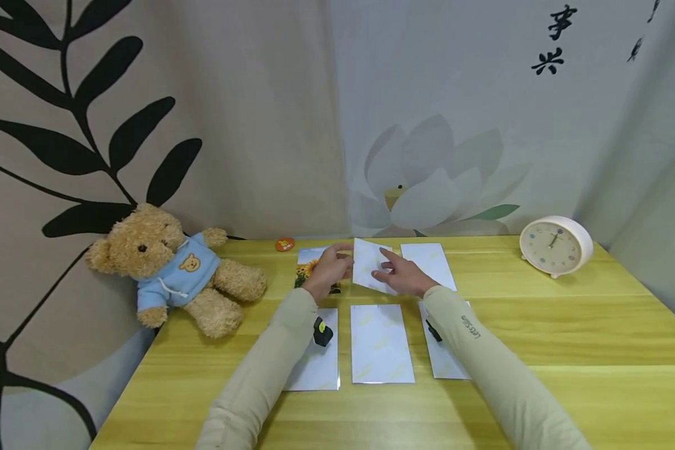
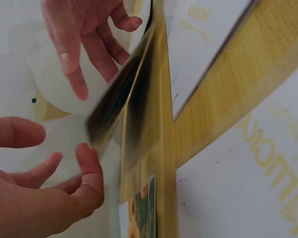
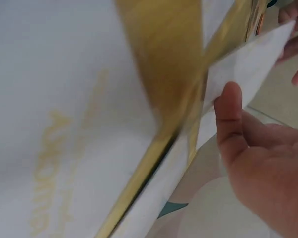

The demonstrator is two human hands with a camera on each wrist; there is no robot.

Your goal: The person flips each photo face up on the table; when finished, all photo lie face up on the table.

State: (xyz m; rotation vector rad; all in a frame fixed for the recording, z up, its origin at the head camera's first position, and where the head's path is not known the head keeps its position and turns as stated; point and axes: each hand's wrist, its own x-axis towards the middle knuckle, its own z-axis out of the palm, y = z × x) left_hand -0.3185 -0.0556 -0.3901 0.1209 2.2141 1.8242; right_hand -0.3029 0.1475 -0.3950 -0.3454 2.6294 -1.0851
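Observation:
A white-backed card (image 1: 365, 265) stands tilted off the table between the two hands. My left hand (image 1: 329, 270) holds it at its left edge, the thumb at a corner in the left wrist view; its dark printed side (image 2: 114, 106) shows there, blurred. My right hand (image 1: 405, 275) is at the card's right part, fingers spread and extended, the thumb (image 3: 231, 111) overlapping the white face in the right wrist view. Partly hidden under my left hand lies a sunflower picture card (image 1: 305, 272). Beside my right hand lies another white-backed card (image 1: 430, 257).
Nearer the body lie a left white card (image 1: 315, 369), a middle one (image 1: 381, 344) and a right one (image 1: 447, 359), the outer two partly under my sleeves. A teddy bear (image 1: 185, 269) sits at the left, a round clock (image 1: 554, 247) at the right, an orange sticker (image 1: 284, 244) at the back.

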